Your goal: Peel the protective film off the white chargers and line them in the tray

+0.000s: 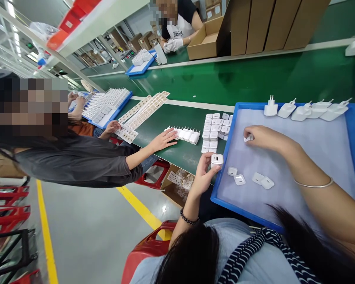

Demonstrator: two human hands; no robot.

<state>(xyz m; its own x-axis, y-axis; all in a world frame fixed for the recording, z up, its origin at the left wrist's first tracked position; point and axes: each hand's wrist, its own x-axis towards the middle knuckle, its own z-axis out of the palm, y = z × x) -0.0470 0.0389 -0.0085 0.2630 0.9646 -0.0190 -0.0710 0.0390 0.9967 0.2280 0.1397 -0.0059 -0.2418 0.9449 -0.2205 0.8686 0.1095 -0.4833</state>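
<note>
White charger block (217, 159), port face up, clamped between thumb and fingers of the left hand (204, 171), at the left rim of the blue-edged tray (353, 150); whether touching that rim, hard to tell. Small white piece (248, 138) pinched in the closed fingertips of the right hand (262, 136), over the far left part of the tray, mostly hidden by the fingers. Four loose white pieces (257, 178) lying in two pairs on the liner, nearer than the right hand and close to the left rim. Along the far rim, a row of five plug adapters (301, 112), most of them tilted, bounding the room on that side. Wide open liner at the middle and right of the tray, crossed at the right by the forearm with a bangle (313, 183). Just left of the tray, a group of white blocks (212, 128) on the green worktop (148, 136), with only a narrow gap to the rim and little room beside the left hand. Farther left, a co-worker's hand (167, 140) on a row of plugs (191, 136) near the worktop's near edge, then label sheets (149, 112). Beyond the pale strip (201, 104), a long open stretch of green surface (213, 85), bounded on the far side by cardboard boxes (257, 31).
</note>
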